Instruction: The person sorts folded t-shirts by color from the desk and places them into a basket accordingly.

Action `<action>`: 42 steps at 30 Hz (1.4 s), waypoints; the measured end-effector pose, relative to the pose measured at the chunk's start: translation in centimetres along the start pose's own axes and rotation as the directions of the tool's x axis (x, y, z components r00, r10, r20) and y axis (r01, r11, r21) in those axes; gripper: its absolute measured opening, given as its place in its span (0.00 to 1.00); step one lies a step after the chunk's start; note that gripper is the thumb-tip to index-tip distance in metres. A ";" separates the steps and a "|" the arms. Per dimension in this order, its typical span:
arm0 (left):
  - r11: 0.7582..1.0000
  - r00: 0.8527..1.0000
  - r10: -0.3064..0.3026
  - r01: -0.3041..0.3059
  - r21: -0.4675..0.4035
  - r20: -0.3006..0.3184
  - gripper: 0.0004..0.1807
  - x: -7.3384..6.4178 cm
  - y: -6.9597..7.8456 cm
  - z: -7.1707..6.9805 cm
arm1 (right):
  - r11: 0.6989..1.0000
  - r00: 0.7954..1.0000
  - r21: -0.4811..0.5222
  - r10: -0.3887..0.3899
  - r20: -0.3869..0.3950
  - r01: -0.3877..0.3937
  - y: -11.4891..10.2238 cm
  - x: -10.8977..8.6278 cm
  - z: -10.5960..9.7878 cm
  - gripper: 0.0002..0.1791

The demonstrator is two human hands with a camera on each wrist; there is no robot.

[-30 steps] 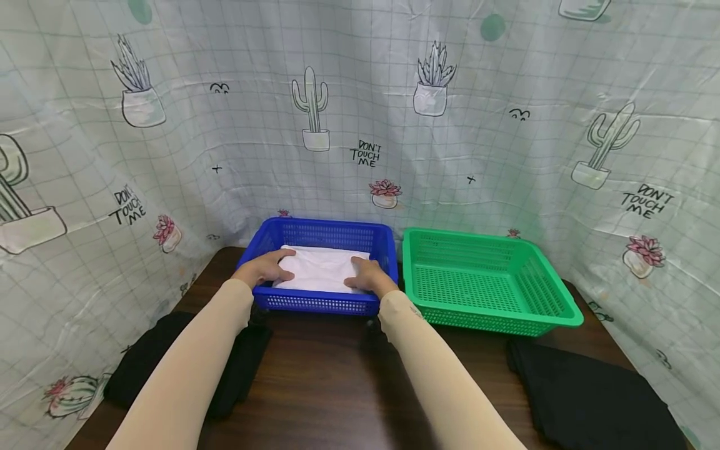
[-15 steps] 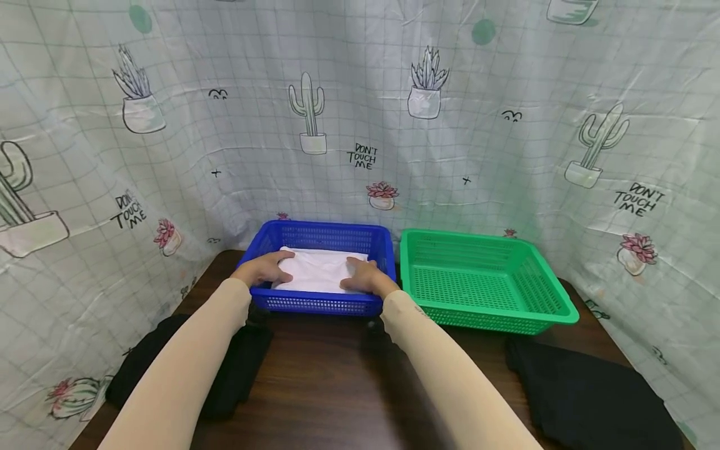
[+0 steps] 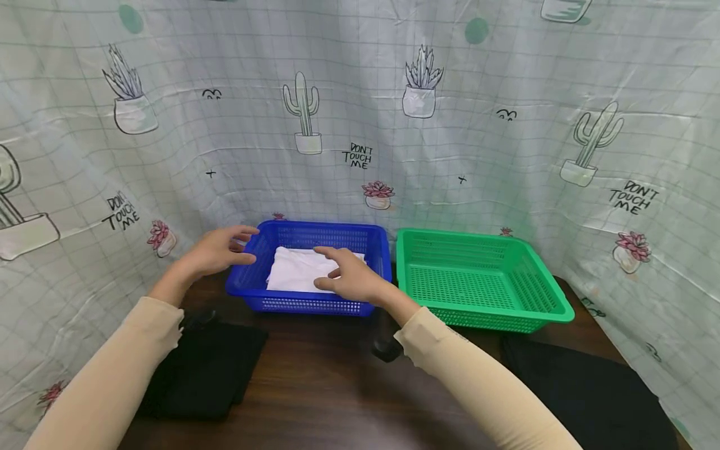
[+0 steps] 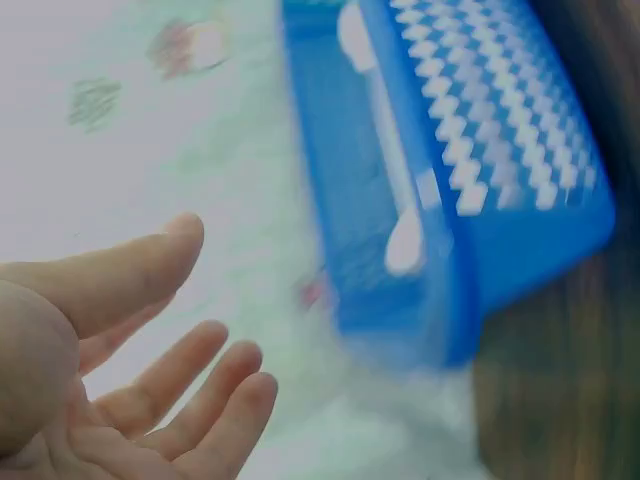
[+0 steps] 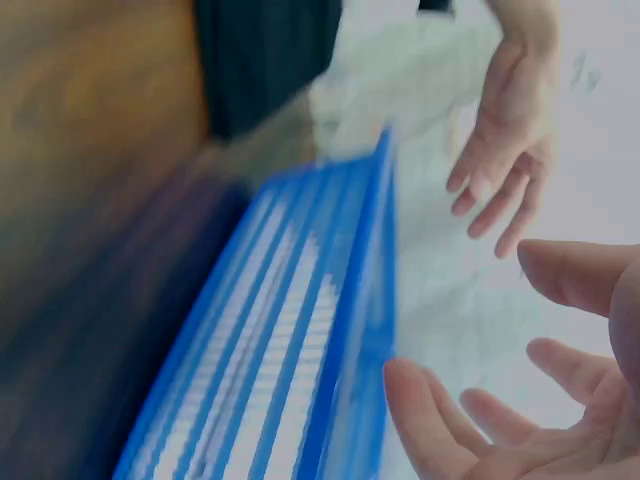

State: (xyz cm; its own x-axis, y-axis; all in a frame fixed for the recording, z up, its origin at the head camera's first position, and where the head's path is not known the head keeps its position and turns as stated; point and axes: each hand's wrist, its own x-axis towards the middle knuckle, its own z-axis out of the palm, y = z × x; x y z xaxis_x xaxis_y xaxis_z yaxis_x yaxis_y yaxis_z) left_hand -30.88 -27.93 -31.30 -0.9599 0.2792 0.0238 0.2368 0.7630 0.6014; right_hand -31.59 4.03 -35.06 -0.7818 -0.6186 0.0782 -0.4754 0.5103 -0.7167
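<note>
A folded white cloth point(image 3: 295, 269) lies in the blue plastic basket point(image 3: 315, 305), partly hidden by my right hand. My left hand point(image 3: 219, 251) is raised at the basket's left rim, fingers relaxed and apart, holding nothing. Over the basket's right half hovers my right hand point(image 3: 354, 275), its fingers spread loosely with nothing between them. In the left wrist view the left hand point(image 4: 150, 370) shows bare fingers beside the blue basket point(image 4: 540, 250). The right wrist view has the right hand point(image 5: 540, 400) near the basket's rim, with the left hand point(image 5: 510, 140) beyond.
A green plastic basket point(image 3: 484, 322) stands to the right of the blue one. Folded black cloth point(image 3: 197, 375) lies on the brown table point(image 3: 315, 387) at the left, and another black cloth point(image 3: 596, 394) at the right. A patterned curtain point(image 3: 247, 125) hangs behind and around.
Both hands have let go of the white cloth and lifted out of the blue basket. The left hand moved up and left; the right stays over the basket. The cloth remains in it.
</note>
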 end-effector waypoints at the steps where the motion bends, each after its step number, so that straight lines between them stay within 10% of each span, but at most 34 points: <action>1: 1.000 1.000 0.002 -0.002 -0.001 -0.015 0.36 -1.0 -0.1 -0.8 | 0.999 1.000 0.044 -0.021 0.009 0.020 -0.6 -0.5 0.2 0.39; 7: 1.000 0.999 0.012 -0.012 0.007 -0.039 0.37 -7.3 -2.4 -3.0 | 0.943 0.996 0.330 -0.002 0.085 -0.026 -2.7 -3.3 2.8 0.37; 16: 0.999 0.999 -0.020 0.021 0.027 -0.035 0.40 -13.4 -9.2 -0.5 | 0.786 0.979 0.590 0.097 0.181 -0.187 -2.8 -5.0 8.8 0.38; 25: 0.992 0.994 -0.101 0.104 0.071 -0.046 0.43 -15.6 -13.4 2.3 | 0.704 0.953 0.652 0.123 0.278 -0.281 -2.6 -4.9 14.0 0.42; 35: 0.980 0.979 -0.192 0.195 -0.037 0.067 0.43 -16.2 -12.2 3.2 | 0.560 0.945 0.762 0.177 0.275 -0.326 -3.0 -4.3 16.8 0.45; 42: 0.958 0.966 -0.229 0.246 -0.149 0.124 0.45 -15.8 -10.9 4.4 | 0.513 0.944 0.794 0.224 0.242 -0.326 -3.2 -3.9 17.1 0.46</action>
State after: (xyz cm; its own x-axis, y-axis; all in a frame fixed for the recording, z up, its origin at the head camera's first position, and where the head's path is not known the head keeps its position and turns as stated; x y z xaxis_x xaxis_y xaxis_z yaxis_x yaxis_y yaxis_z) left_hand -17.62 -38.14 -41.73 -0.9626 0.1670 -0.2134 -0.0318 0.7125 0.7009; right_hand -20.09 -5.39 -44.91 -0.7467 -0.6146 -0.2545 0.3310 -0.0115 -0.9436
